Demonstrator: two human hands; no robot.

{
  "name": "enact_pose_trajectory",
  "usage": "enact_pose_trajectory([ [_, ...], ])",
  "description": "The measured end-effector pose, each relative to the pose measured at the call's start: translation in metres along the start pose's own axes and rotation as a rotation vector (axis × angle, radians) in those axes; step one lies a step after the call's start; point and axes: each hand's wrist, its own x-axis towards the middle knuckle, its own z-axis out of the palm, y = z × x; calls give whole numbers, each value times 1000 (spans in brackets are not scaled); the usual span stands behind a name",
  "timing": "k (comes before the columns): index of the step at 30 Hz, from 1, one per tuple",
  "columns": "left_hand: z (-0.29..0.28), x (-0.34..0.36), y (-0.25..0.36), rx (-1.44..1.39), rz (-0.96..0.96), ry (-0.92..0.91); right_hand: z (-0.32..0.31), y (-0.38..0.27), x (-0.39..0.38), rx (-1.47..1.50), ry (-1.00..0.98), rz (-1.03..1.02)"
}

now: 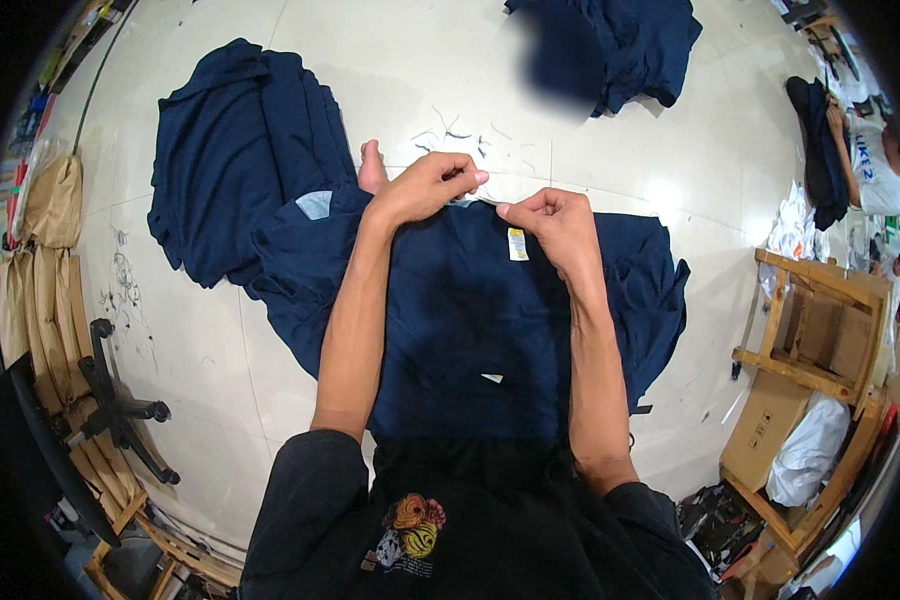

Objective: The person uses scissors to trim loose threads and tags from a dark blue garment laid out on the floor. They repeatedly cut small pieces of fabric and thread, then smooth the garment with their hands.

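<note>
A navy blue garment [470,310] is spread across my lap and the floor in front of me. At its far edge, my left hand [430,188] is closed in a pinch; what the fingertips hold, if anything, is too small to make out. My right hand [558,225] pinches the same far edge between thumb and fingers, a short way to the right. A narrow pale strip shows along the edge between both hands. Just below the right fingers hangs a white and yellow label [517,245]. A small pale tag [492,378] lies lower on the cloth.
Folded navy cloth [240,160] is heaped at the left, beside a bare foot [372,168]. More navy cloth [650,50] lies at the far side. Loose thread scraps [455,132] litter the floor. A wooden frame [820,310] stands right; a chair base [120,410] stands left. Another person's arm [842,140] shows far right.
</note>
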Motion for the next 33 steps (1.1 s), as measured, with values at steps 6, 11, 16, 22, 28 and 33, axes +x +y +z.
enact_pose_trajectory([
  [6,1,3,-7,-41,35,-8,-1,1,5,-104,4,-21],
  [11,1,-3,-5,13,-14,335,2,6,-1,-124,87,-20],
  [16,-20,-7,-11,373,-316,135,12,24,-16,-30,75,2],
  [22,-13,-8,-32,468,-251,4,39,37,-24,406,36,254],
  [28,-15,-9,-5,297,-288,110,67,44,-13,764,-190,372],
  [33,-9,-7,-12,40,-254,156,68,52,-18,1051,-187,227],
])
